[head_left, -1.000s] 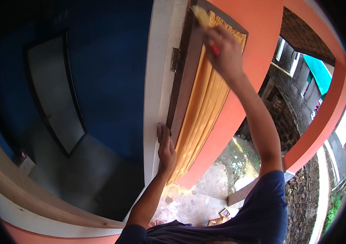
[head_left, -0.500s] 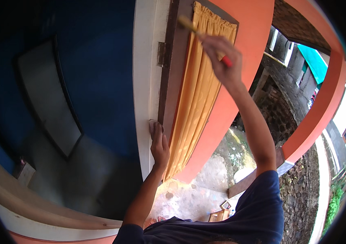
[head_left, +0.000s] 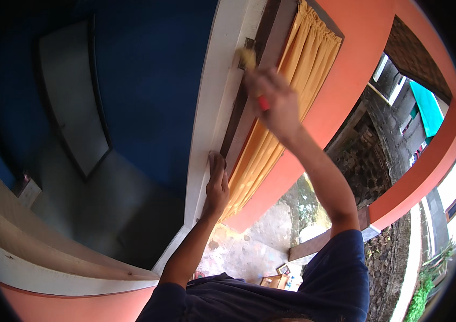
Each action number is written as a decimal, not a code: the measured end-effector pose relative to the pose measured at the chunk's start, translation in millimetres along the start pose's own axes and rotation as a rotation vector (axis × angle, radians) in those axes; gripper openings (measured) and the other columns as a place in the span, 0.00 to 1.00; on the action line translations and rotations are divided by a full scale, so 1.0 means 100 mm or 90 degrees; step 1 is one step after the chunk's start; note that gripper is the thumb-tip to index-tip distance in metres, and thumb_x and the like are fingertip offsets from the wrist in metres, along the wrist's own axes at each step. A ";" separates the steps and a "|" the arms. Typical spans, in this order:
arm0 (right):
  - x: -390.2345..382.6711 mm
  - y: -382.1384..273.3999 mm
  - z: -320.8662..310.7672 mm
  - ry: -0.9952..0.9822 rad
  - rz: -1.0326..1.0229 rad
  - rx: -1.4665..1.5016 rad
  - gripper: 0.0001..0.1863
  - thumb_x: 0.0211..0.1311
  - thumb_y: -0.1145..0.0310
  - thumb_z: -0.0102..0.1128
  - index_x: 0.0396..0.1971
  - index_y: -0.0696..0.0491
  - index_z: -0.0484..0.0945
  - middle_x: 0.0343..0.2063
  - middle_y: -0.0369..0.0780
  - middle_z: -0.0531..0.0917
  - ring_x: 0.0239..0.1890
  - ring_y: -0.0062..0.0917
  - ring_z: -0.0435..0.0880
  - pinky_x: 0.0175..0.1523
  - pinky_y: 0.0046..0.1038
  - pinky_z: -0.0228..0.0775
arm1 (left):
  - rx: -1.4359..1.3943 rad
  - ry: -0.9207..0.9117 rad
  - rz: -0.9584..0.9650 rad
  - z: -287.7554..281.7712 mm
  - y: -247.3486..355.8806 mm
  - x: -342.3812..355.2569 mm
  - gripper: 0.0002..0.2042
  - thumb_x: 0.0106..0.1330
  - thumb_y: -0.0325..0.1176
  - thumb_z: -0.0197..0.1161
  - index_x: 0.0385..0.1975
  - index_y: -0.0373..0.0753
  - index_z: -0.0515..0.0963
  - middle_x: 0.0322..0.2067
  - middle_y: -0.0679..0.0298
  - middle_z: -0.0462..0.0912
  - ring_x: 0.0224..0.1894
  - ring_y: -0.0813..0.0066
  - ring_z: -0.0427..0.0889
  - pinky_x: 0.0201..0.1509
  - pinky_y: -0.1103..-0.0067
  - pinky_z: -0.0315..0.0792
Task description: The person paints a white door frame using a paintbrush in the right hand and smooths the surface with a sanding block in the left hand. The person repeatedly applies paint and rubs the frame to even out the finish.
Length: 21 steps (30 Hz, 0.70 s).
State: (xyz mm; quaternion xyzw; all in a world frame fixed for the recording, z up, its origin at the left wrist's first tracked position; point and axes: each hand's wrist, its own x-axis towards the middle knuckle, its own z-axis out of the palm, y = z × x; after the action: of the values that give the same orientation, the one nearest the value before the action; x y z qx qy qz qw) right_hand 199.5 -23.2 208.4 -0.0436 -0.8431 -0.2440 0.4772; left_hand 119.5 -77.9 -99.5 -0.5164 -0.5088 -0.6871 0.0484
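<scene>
My right hand point(head_left: 275, 102) is closed around a paintbrush point(head_left: 248, 58) with pale yellowish bristles and a red handle end showing below the fist. The bristles are up against the door frame point(head_left: 214, 91), beside a small dark rectangular patch point(head_left: 250, 45) on its upper part; motion blurs the brush a little. Lower down, my left hand point(head_left: 218, 182) grips the same white and dark brown frame, its fingers together against the wood. Their tips are in shadow. Just right of both hands hangs a gold curtain point(head_left: 314, 48) in a window.
A blue room with a pale door point(head_left: 72, 96) lies left of the frame. Orange wall point(head_left: 357, 53) surrounds the window. Below are a concrete floor point(head_left: 249, 249) and a small wooden item point(head_left: 275, 282). An orange arch point(head_left: 410, 188) and stone wall stand right.
My right hand has brought the brush left and down, from in front of the curtain top to the dark patch on the frame. My left hand stays on the frame; the view has shifted.
</scene>
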 end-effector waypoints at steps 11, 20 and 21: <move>0.52 -0.09 0.00 0.060 0.108 0.110 0.07 0.62 0.74 0.65 0.39 0.53 0.87 0.36 0.45 0.87 0.37 0.38 0.88 0.41 0.35 0.84 | -0.003 0.005 -0.061 0.02 -0.09 -0.33 0.22 0.79 0.24 0.47 0.71 0.29 0.63 0.74 0.39 0.58 0.79 0.46 0.53 0.80 0.65 0.54; -0.72 -0.81 0.96 -0.512 -0.024 0.156 0.12 0.57 0.71 0.70 0.42 0.51 0.86 0.41 0.42 0.84 0.42 0.40 0.88 0.46 0.34 0.84 | -0.080 -0.041 -0.151 0.06 -0.17 -0.40 0.22 0.78 0.22 0.48 0.71 0.29 0.65 0.73 0.41 0.61 0.78 0.45 0.55 0.79 0.64 0.55; -0.60 -0.72 0.99 -0.489 -0.006 0.185 0.11 0.59 0.72 0.69 0.42 0.52 0.87 0.40 0.42 0.85 0.42 0.40 0.88 0.47 0.35 0.84 | -0.045 -0.025 -0.115 0.07 -0.16 -0.39 0.22 0.78 0.22 0.49 0.71 0.29 0.65 0.73 0.41 0.62 0.78 0.46 0.56 0.79 0.64 0.56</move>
State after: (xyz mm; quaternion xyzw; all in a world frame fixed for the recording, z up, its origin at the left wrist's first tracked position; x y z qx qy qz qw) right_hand 132.1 -32.2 90.2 -0.0598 -0.9858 -0.0905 0.1279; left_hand 132.7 -83.1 -140.4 -0.4832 -0.5295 -0.6960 -0.0418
